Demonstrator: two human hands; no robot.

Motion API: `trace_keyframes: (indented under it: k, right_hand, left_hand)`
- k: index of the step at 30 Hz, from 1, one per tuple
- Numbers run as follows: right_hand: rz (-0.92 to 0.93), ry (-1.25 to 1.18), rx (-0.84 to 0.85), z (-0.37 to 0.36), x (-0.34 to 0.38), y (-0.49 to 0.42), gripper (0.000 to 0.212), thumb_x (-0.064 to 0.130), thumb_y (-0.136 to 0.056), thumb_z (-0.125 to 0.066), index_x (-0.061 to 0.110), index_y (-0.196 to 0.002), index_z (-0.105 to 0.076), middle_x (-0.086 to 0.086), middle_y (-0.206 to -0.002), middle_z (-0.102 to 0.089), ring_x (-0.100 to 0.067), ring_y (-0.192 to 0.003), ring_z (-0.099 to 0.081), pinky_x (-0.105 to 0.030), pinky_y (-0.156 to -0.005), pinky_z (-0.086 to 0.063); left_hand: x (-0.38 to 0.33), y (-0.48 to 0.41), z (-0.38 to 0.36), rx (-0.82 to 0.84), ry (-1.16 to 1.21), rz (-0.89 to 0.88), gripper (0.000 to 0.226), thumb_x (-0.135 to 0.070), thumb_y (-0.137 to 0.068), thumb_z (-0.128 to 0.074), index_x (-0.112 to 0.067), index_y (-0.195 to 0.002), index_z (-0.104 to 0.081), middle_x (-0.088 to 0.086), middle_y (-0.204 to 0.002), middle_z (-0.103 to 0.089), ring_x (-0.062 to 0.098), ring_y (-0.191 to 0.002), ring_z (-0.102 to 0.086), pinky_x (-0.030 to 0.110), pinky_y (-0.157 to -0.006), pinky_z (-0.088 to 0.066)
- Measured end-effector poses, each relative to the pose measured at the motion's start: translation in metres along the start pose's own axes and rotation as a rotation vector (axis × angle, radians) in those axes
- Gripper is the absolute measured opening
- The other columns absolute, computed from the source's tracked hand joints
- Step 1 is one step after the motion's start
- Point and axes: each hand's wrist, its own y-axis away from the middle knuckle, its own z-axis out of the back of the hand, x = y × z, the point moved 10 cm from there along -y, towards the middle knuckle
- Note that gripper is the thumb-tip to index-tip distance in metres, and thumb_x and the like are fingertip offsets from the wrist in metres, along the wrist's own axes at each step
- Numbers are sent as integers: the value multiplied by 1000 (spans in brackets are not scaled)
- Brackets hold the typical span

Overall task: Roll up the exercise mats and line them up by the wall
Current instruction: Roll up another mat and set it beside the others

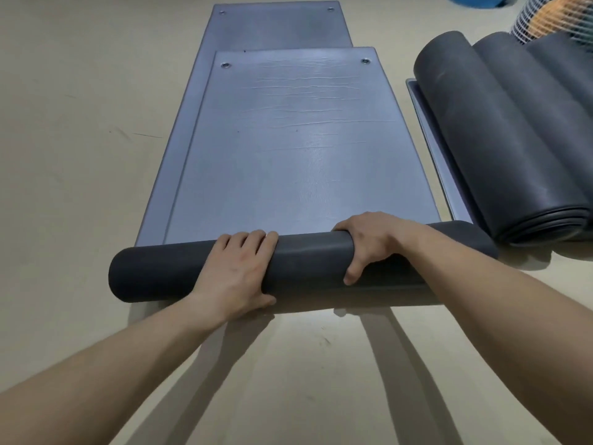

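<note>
Beige smooth floor. Grey-blue leathery rectangular mat, faintly wrinkled, flat atop a second matching mat, long axis pointing straight away from the camera. Dark grey finished rolls side by side at right. Near end wound into a matte dark cylinder, lying crosswise. Left hand and right hand both curled round it. Metal eyelets at the far corners.

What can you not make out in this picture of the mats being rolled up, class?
Head view:
The lower flat grey mat: mostly covered by the upper flat grey mat.
The dark grey rolled mats at right: count cut off by the right edge.
The white mesh object: cut off by the top corner.
The wall: out of frame.
</note>
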Motion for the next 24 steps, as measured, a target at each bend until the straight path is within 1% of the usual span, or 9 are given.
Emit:
trace_keyframes:
  k: [2,4,7,9,11,13,16,21,24]
  right_hand:
    - [11,40,-84,2,2,3,102,67,-60,-88,35,-146,-45,10,-131,-61,-20,-116,-58,-39,-99,-50]
    - [11,200,-348,3,6,18,115,75,-63,-80,31,-156,-30,4,-140,-55,-25,-125,-53,-44,-105,-46]
    - [-23,420,-588,-20,12,33,118,65,-63,-84,22,-155,-24,-10,-143,-50,-33,-126,-52,-53,-108,-40]
    - [-49,432,-593,-18,8,26,114,61,-61,-84,23,-151,-26,-11,-138,-52,-34,-120,-55,-53,-103,-42]
    - [-33,387,-519,-2,5,13,111,63,-62,-81,27,-150,-25,-7,-137,-52,-32,-117,-56,-51,-101,-44]
    - [-3,306,-414,17,2,2,112,68,-61,-82,32,-150,-25,-4,-138,-52,-30,-119,-56,-50,-102,-46]
    - [-2,328,-421,21,-1,-6,118,70,-59,-83,31,-154,-23,-4,-143,-48,-30,-126,-51,-50,-107,-42]
    - [-53,425,-741,0,3,8,120,54,-54,-90,18,-154,-33,-15,-143,-47,-38,-130,-45,-56,-114,-30]
    - [-51,412,-592,30,-1,-8,114,61,-56,-84,27,-150,-30,-8,-139,-51,-33,-121,-52,-49,-106,-39]
  left_hand:
    - [4,-2,-6,21,32,-18,98,-70,-75,-72,-26,-151,-28,1,-146,-49,24,-124,-52,41,-111,-39]
    - [13,-13,-8,73,135,-34,96,-70,-72,-74,-30,-149,-32,-2,-141,-54,22,-117,-56,40,-103,-45]
    - [22,-35,-5,192,232,-47,99,-71,-67,-79,-34,-147,-34,-5,-136,-56,20,-114,-57,40,-97,-49]
    - [22,-39,-6,183,193,-46,104,-73,-69,-77,-33,-151,-28,-3,-142,-51,22,-123,-53,42,-108,-42]
    - [21,-32,-5,55,70,-31,114,-76,-71,-71,-27,-157,-15,5,-153,-38,28,-138,-41,48,-122,-23]
    - [16,-21,-9,-37,-51,-14,126,-77,-69,-71,-23,-160,-3,11,-159,-26,35,-147,-28,54,-124,-15]
    - [24,-30,-17,-37,-48,-26,127,-65,-69,-79,-25,-159,2,8,-161,-27,37,-146,-29,50,-121,-23]
    - [39,-54,-10,57,119,-35,125,-58,-63,-82,-31,-162,-10,-1,-161,-34,27,-143,-37,45,-120,-26]
    - [44,-50,-15,26,-8,52,127,-67,-66,-78,-28,-162,-5,3,-166,-23,34,-149,-27,54,-121,-21]
